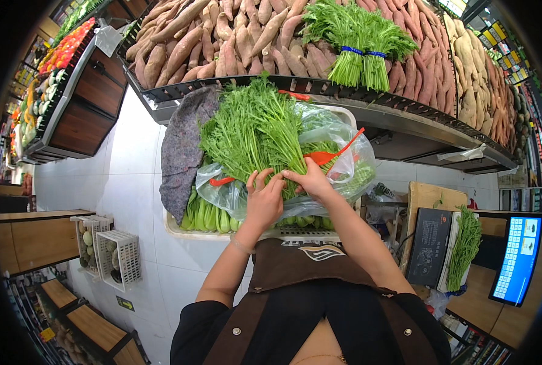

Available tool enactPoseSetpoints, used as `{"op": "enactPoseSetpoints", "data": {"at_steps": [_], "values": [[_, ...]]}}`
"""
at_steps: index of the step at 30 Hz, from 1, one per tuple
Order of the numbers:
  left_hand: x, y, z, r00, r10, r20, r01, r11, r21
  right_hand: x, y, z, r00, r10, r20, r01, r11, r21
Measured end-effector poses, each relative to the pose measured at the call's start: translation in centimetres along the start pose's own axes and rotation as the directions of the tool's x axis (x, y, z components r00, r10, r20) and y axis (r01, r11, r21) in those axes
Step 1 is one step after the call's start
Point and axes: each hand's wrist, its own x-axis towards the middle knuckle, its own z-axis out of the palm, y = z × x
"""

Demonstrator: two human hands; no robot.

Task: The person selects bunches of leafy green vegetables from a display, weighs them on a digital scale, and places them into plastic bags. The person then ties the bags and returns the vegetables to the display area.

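A loose heap of feathery leafy greens (252, 127) lies on an open clear plastic bag (227, 198), stems toward me. My left hand (265, 200) rests its bent, slightly spread fingertips on the stems; whether it grips any is unclear. With its thumb over the stems and its fingers partly hidden below, my right hand (314, 180) holds the greens at their lower right. The two hands almost meet. A red strip (328, 157) on the bag runs just above my right hand. Under the bag, bok choy (211, 216) fills a white plastic crate (179, 231).
Two blue-banded bunches of greens (362, 68) lie on sweet potatoes (234, 41) in a black-edged display. A grey cloth (186, 146) drapes the crate's left side. At right, more greens (463, 251) lie on a scale beside a lit screen (516, 260). White baskets (118, 258) stand at left.
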Motion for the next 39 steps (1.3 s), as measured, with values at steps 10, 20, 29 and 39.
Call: {"op": "enactPoseSetpoints", "data": {"at_steps": [10,20,29,39], "values": [[0.7,-1.7,0.6,0.987,0.12,0.104,-0.123,0.992,0.017,2.4,2.7,-0.9,0.809,-0.588,0.015,0.454,0.609,-0.65],[0.8,-2.2,2.8,0.987,0.154,0.051,-0.159,0.982,0.105,-5.8,-16.7,-8.4,0.859,-0.451,0.243,0.349,0.862,0.367],[0.8,-0.8,3.5,0.974,0.221,0.052,-0.226,0.961,0.16,-22.5,-11.4,-23.1,0.852,-0.453,-0.261,0.489,0.868,0.088],[2.7,5.8,3.0,0.941,0.215,-0.263,-0.147,0.956,0.254,-50.3,5.9,-43.8,0.456,-0.488,-0.744,-0.429,0.612,-0.665]]}}
